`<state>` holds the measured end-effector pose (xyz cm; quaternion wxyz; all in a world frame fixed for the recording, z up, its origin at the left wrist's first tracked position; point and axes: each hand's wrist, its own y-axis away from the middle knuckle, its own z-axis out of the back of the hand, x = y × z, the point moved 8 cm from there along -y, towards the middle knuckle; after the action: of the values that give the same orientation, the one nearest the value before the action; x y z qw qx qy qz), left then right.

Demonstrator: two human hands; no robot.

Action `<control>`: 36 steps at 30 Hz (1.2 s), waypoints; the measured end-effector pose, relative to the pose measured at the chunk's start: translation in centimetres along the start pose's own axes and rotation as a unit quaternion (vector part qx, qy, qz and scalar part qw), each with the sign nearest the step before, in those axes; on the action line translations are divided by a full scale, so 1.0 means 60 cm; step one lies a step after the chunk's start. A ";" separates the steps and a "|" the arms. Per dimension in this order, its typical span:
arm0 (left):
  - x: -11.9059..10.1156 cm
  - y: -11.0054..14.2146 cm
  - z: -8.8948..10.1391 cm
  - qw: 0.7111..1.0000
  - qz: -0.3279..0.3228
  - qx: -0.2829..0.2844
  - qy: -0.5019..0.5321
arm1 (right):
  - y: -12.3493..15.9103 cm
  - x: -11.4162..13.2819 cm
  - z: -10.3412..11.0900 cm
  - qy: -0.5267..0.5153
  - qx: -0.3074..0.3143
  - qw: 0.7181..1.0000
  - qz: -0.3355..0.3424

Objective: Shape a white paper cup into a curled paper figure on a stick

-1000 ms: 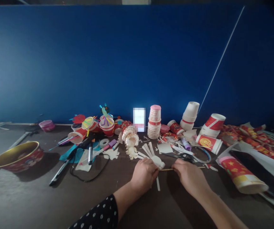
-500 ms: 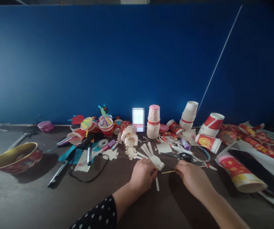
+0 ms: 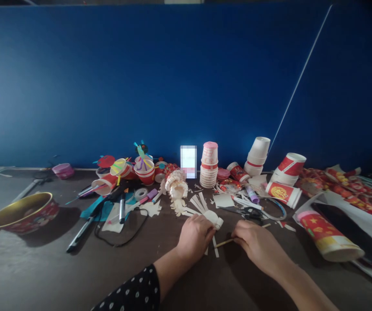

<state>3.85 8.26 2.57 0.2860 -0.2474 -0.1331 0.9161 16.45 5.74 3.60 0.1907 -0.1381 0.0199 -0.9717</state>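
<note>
My left hand is closed on a white paper cup cut into splayed strips, holding it down on the dark table. My right hand pinches a thin wooden stick whose free end points at the cup's base. Scissors lie just beyond my right hand. White paper strips lie loose between the two hands.
Stacks of paper cups and decorated red cups line the foot of the blue wall. A gold-lined red bowl sits far left. Markers, a tape roll and a black cable lie left of centre. A red printed cup lies on its side at right.
My right hand has slid left and nearer, tilting the stick so its tip drops toward the cup's underside. The left hand has stayed put on the cup.
</note>
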 end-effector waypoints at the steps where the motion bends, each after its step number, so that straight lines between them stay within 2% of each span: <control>1: 0.000 0.000 0.001 1.000 0.001 -0.001 0.003 | -0.001 0.004 0.000 0.003 0.001 1.000 0.006; 7: -0.002 0.009 0.019 0.998 -0.012 -0.040 0.056 | -0.003 0.019 0.001 0.014 0.001 1.000 0.020; 10: -0.012 0.019 0.038 0.991 -0.054 -0.079 0.091 | -0.003 0.016 0.000 0.011 -0.006 1.000 0.023; 12: -0.023 0.024 0.045 0.986 -0.104 -0.078 0.106 | -0.003 0.013 -0.002 0.013 -0.007 1.000 0.023; 16: -0.045 0.033 0.034 0.974 -0.208 0.010 0.086 | -0.002 0.011 -0.003 0.017 -0.012 1.000 0.023; 18: -0.049 0.037 0.023 0.968 -0.233 0.060 0.070 | -0.002 0.011 -0.003 0.015 -0.011 1.000 0.023; 21: -0.049 0.039 0.014 0.967 -0.234 0.093 0.045 | 0.000 0.012 -0.002 0.011 -0.008 1.000 0.023; 26: -0.046 0.038 0.003 0.972 -0.215 0.094 -0.017 | 0.001 0.011 0.000 0.003 -0.016 0.999 0.027; 36: -0.045 0.038 0.008 0.974 -0.213 0.084 0.000 | 0.004 0.009 -0.001 -0.037 -0.001 0.998 0.042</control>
<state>4.47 4.81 3.11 0.4939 -0.1883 -0.1058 0.8422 16.02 5.29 3.64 0.2321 -0.1730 0.0199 -0.9570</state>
